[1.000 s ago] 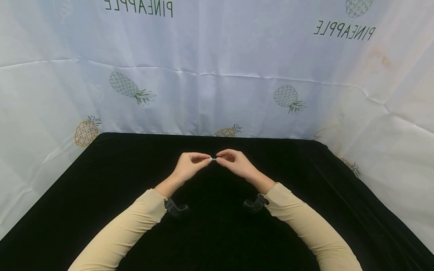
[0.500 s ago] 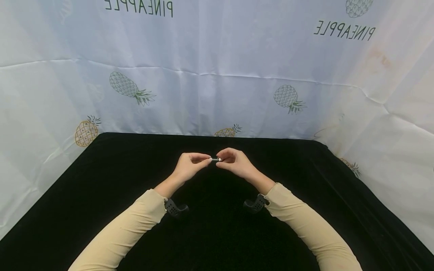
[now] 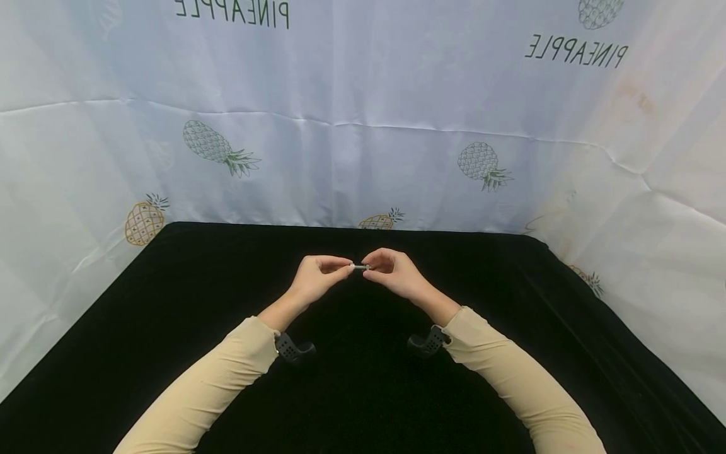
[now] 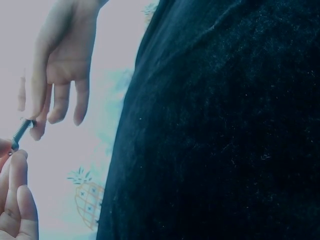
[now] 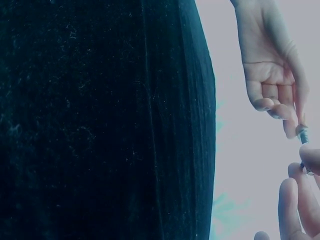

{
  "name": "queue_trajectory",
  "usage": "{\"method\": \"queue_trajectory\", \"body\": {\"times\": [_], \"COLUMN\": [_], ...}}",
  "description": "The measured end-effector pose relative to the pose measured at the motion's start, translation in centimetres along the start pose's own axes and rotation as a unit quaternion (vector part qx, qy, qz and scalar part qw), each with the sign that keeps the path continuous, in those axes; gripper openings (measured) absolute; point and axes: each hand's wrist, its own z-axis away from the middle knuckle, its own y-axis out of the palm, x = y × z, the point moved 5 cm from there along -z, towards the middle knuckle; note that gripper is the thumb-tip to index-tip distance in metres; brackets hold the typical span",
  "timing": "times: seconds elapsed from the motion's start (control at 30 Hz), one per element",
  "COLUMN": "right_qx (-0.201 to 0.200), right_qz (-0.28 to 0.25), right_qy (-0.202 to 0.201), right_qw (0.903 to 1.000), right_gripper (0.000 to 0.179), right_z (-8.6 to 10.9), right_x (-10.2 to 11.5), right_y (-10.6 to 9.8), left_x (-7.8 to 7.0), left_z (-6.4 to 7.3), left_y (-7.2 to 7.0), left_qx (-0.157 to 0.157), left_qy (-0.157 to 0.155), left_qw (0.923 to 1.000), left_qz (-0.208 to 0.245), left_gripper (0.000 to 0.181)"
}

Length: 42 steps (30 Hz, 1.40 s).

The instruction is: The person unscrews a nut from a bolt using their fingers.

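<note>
In the head view, a small silver bolt [image 3: 360, 267] lies level between the two hands, above the black cloth. My left hand [image 3: 315, 277] pinches a small nut [image 4: 14, 146] at the bolt's left end between thumb and fingertips, which partly hide it. The thumb and index finger of my right hand [image 3: 398, 275] are curled about the bolt head [image 3: 368, 267] at the other end. Threads show along the shank [image 5: 305, 136] in the right wrist view. How firmly the right fingertips press on the head cannot be told.
Black cloth [image 3: 363, 378] covers the table below the hands. A white curtain printed with pineapples [image 3: 340, 170] hangs behind and along the sides. Dark wrist-worn mounts [image 3: 295, 348] sit under both forearms.
The right fingers have spread slightly at the bolt head, which was hidden and now shows between them. The left hand has stayed in place.
</note>
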Motion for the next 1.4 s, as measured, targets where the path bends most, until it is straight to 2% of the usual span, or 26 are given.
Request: {"method": "queue_trajectory", "body": {"times": [0.1,0.33,0.47,0.6,0.7,0.93,1.13,1.23,1.4], "right_qx": [0.004,0.018,0.007,-0.003,-0.001,0.014,0.003,-0.003,-0.001], "right_qz": [-0.009,-0.003,0.007,0.007,-0.006,-0.024,-0.009,-0.005,-0.015], "right_qy": [-0.001,0.044,0.021,-0.006,0.0,0.045,0.014,0.001,0.014], "right_qw": [0.9999,0.9989,0.9997,1.0,1.0,0.9986,0.9999,1.0,0.9998], "right_gripper": [0.033,0.031,0.026,0.03,0.032,0.033,0.025,0.027,0.031], "right_z": [-0.02,-0.08,-0.05,-0.01,0.0,0.01,0.07,0.09,0.08], "right_x": [-0.04,-0.49,-0.11,0.23,0.18,-0.09,0.17,0.22,-0.07], "right_y": [-0.03,0.07,-0.06,-0.19,-0.17,0.05,-0.09,-0.16,-0.09], "left_x": [-0.02,0.0,0.03,0.0,-0.06,-0.1,0.01,0.08,0.18], "left_z": [-0.01,0.0,0.0,-0.01,-0.02,0.05,0.06,0.04,0.03], "left_y": [0.01,-0.07,-0.09,-0.1,-0.1,-0.14,-0.12,-0.09,-0.07], "left_qx": [0.003,0.002,0.001,-0.001,0.0,0.001,-0.002,-0.003,-0.003], "left_qy": [0.0,-0.002,-0.002,-0.002,-0.002,-0.002,-0.001,-0.002,-0.002], "left_qw": [1.0,1.0,1.0,1.0,1.0,1.0,1.0,1.0,1.0], "left_qz": [0.004,0.0,-0.001,-0.001,0.001,-0.001,-0.002,-0.001,0.004], "left_gripper": [0.026,0.026,0.025,0.025,0.025,0.025,0.025,0.025,0.026]}}
